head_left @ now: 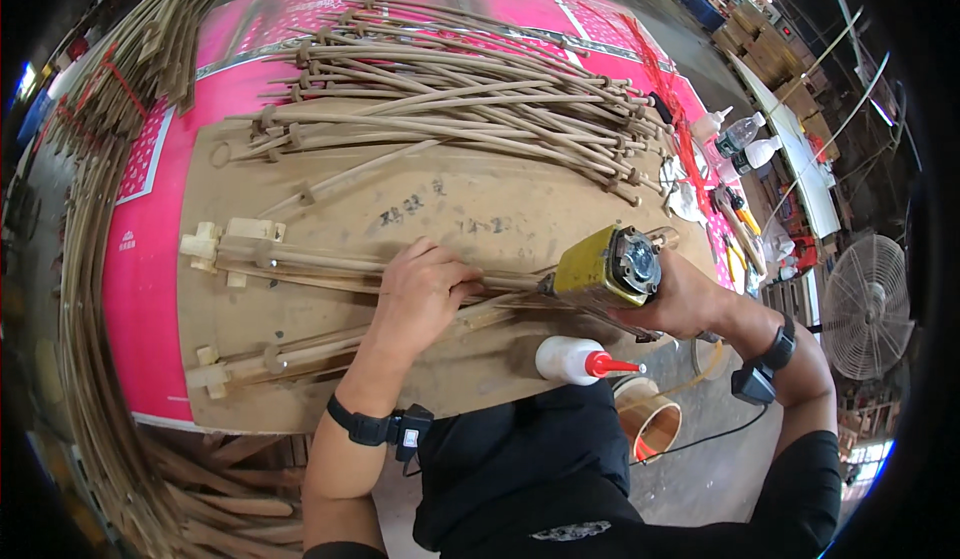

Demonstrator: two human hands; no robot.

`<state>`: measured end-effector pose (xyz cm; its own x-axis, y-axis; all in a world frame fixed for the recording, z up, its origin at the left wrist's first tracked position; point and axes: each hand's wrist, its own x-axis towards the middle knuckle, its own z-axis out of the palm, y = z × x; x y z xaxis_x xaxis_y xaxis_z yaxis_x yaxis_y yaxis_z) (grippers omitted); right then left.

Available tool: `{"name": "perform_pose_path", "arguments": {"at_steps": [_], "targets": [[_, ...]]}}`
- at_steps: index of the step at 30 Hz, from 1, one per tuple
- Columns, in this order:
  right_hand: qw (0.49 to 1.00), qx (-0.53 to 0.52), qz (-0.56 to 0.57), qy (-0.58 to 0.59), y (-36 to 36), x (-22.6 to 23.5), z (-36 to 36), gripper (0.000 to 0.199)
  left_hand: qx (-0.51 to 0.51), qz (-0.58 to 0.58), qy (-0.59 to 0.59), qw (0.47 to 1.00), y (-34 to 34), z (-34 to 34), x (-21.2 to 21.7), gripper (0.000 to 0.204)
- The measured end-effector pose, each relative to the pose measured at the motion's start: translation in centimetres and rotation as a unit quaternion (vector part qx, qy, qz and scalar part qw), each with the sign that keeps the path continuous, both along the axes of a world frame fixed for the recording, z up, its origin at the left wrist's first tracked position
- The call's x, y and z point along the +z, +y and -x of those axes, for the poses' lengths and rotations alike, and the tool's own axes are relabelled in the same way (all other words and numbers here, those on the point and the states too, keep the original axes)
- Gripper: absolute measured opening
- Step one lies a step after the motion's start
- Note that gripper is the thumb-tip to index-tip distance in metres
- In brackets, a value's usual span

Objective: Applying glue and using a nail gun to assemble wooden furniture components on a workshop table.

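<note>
My right hand (680, 297) is wrapped round the handle of a yellow air nail gun (588, 271). Its nose points left and meets the wooden strips in front of my left hand. My left hand (425, 289) is closed over a long, slim wooden frame piece (320, 260), fingers curled round it. The left end of that piece rests among pale wooden blocks (252, 231) on a brown board (330, 184). A second wooden piece (320, 349) lies nearer me, its left end by another block (208, 371). A white glue bottle (565, 359) with a red nozzle lies near the board's front edge.
A heap of thin wooden rods (450, 99) covers the far part of the board. Bundled wood strips (90, 259) stand along the left. Plastic bottles (740, 136) and hand tools are at the right edge. A bucket (648, 419) and a fan (868, 304) are beyond the table.
</note>
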<state>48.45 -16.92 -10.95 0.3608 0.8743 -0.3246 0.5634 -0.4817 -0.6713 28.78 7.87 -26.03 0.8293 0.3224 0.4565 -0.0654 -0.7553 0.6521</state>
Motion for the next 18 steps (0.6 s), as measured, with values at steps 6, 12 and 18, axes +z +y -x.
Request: {"name": "perform_pose_path", "arguments": {"at_steps": [6,12,18], "targets": [[0.996,0.010,0.086,-0.015,0.3,0.4,-0.6,0.026,0.001,0.006,0.019,1.000,-0.1,0.0,0.3,0.019],[0.992,-0.015,0.122,-0.027,0.3,0.9,0.4,0.028,0.006,0.002,0.020,1.000,-0.1,-0.1,0.4,0.017],[0.999,-0.025,0.039,-0.005,-1.2,-1.8,0.1,0.036,0.007,0.003,0.021,1.000,0.0,0.2,0.2,0.016]]}}
